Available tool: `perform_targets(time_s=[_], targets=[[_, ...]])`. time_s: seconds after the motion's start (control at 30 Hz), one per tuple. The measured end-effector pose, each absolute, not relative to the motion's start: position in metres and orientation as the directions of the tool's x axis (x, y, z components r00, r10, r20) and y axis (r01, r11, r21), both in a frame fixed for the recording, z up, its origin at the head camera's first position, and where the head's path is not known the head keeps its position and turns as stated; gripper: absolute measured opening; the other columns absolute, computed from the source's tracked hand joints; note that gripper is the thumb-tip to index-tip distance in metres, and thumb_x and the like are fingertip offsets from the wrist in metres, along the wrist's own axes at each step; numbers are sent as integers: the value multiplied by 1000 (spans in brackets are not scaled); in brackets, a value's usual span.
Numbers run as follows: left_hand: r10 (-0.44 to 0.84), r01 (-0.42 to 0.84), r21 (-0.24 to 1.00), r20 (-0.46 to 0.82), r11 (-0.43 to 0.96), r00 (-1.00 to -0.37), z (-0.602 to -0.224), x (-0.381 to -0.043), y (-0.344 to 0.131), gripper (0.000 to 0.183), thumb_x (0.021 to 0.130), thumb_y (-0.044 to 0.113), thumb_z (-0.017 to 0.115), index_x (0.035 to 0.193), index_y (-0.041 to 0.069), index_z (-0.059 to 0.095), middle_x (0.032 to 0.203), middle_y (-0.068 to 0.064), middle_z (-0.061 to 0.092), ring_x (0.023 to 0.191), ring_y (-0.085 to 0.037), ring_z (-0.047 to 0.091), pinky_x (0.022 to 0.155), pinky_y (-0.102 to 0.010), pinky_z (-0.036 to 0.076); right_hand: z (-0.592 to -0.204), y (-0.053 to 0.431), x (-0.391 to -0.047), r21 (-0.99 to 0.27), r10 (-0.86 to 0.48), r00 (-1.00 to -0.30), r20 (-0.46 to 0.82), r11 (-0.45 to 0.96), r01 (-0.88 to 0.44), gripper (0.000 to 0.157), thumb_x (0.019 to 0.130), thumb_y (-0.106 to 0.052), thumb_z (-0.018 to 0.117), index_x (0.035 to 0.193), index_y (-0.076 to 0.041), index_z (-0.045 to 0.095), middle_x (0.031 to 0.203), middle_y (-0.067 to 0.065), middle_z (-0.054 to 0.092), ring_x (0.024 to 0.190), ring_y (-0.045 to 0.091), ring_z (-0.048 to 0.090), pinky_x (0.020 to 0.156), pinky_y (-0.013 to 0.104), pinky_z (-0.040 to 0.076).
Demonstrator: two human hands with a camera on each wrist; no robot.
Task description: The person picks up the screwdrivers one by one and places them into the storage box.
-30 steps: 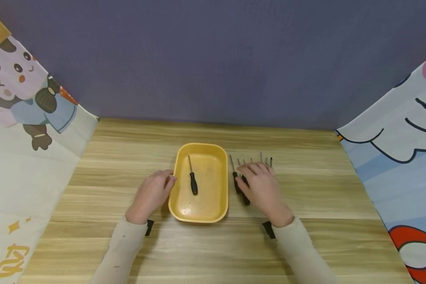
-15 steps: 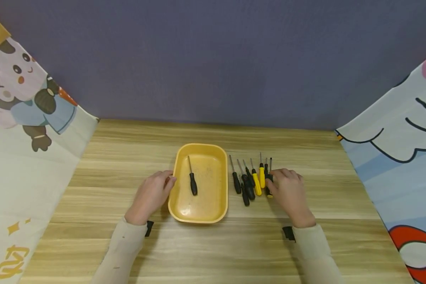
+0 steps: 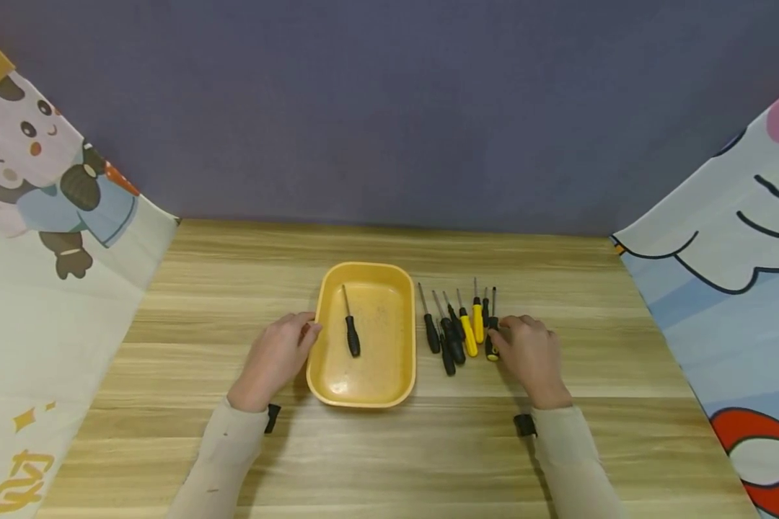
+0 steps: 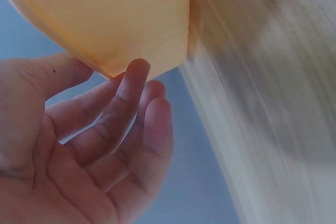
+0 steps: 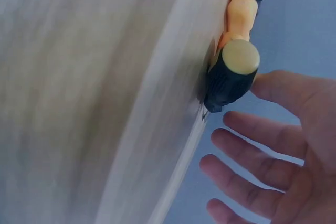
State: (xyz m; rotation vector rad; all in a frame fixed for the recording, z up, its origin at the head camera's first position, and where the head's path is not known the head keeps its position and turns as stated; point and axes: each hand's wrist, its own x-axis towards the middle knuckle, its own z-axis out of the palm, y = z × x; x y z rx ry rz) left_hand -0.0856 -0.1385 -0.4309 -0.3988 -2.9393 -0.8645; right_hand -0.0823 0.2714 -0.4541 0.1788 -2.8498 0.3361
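Observation:
My left hand (image 3: 281, 357) pinches the left rim of a yellow plastic tray (image 3: 363, 398), thumb over the rim, fingers along the outside wall (image 4: 142, 19). One black screwdriver (image 3: 353, 337) lies in the tray. At the right end of a row of screwdrivers, my right hand (image 3: 529, 353) is beside a black screwdriver with a yellow butt (image 3: 492, 346). Its thumb meets or nearly meets that handle (image 5: 229, 85); the other fingers are spread and loosely bent. Yellow-handled screwdrivers (image 3: 469, 336) and several black ones (image 3: 431, 336) lie to its left.
A wood-grain table (image 3: 376, 461) carries everything. Behind it rises a dark blue-grey backdrop (image 3: 389, 115). Printed cartoon panels stand on the left (image 3: 13, 303) and right (image 3: 740, 317) sides.
My right hand has moved right from over the middle of the row to the end screwdriver, whose handle is now more exposed. My left hand stays on the tray.

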Motion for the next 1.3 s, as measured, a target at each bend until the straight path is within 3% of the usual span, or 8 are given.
perform_targets(time_s=[0.23, 0.33, 0.47, 0.53, 0.63, 0.87, 1.07, 1.3], targets=[[229, 255, 524, 116, 813, -967, -429, -86, -139, 32, 103, 21, 60, 122, -4, 66, 88, -9, 65, 73, -18, 59, 64, -36, 52, -453, 270, -89, -251, -34, -994, 100, 966, -59, 34, 94, -33, 72, 97, 1, 75, 91, 18, 69, 76, 34, 65, 62, 53, 54], [229, 256, 522, 117, 813, -966, -430, -86, -139, 32, 103, 21, 59, 122, -4, 67, 87, -8, 65, 72, -18, 58, 64, -36, 52, -452, 269, -93, -265, -2, -1000, 26, 964, -9, 34, 95, -34, 70, 85, -2, 73, 80, 13, 65, 66, 28, 60, 57, 48, 51], [230, 260, 521, 123, 813, -965, -430, -87, -139, 30, 103, 20, 60, 120, -4, 67, 86, -8, 65, 72, -18, 57, 63, -36, 51, -452, 267, -95, -291, 44, -998, -42, 955, 54, 46, 96, -35, 68, 59, -11, 54, 57, 2, 46, 48, 17, 40, 43, 33, 35], [230, 259, 521, 120, 814, -966, -431, -87, -139, 30, 103, 20, 60, 121, -3, 67, 86, -7, 64, 71, -18, 57, 62, -36, 51, -452, 266, -96, -308, 69, -995, -71, 947, 88, 52, 96, -36, 67, 54, -14, 44, 51, -2, 36, 44, 13, 32, 41, 29, 28], [228, 251, 524, 108, 814, -968, -432, -86, -139, 31, 103, 21, 60, 121, -3, 67, 86, -7, 64, 72, -17, 57, 63, -35, 51, -452, 266, -96, -327, 101, -989, -105, 936, 131, 54, 95, -36, 67, 53, -16, 39, 48, -4, 32, 42, 11, 29, 40, 26, 26], [225, 249, 523, 110, 815, -968, -432, -86, -138, 31, 102, 21, 61, 122, -3, 67, 86, -6, 64, 72, -17, 56, 64, -36, 50, -449, 268, -96, -339, 139, -981, -138, 924, 179, 49, 94, -34, 67, 56, -13, 45, 55, 2, 42, 45, 14, 37, 40, 28, 31], [224, 252, 513, 117, 821, -967, -431, -86, -138, 32, 102, 21, 61, 122, -3, 67, 86, -6, 64, 72, -17, 55, 63, -35, 50, -445, 270, -94, -318, 129, -989, -70, 937, 144, 40, 96, -28, 63, 63, -8, 53, 73, 12, 52, 53, 21, 46, 42, 31, 37], [226, 252, 514, 115, 820, -967, -431, -86, -139, 32, 102, 21, 61, 122, -3, 67, 86, -7, 64, 71, -17, 56, 63, -35, 50, -432, 259, -93, -304, 69, -995, 74, 952, 44, 32, 92, -25, 69, 94, 7, 72, 92, 21, 65, 72, 33, 62, 56, 47, 52]])
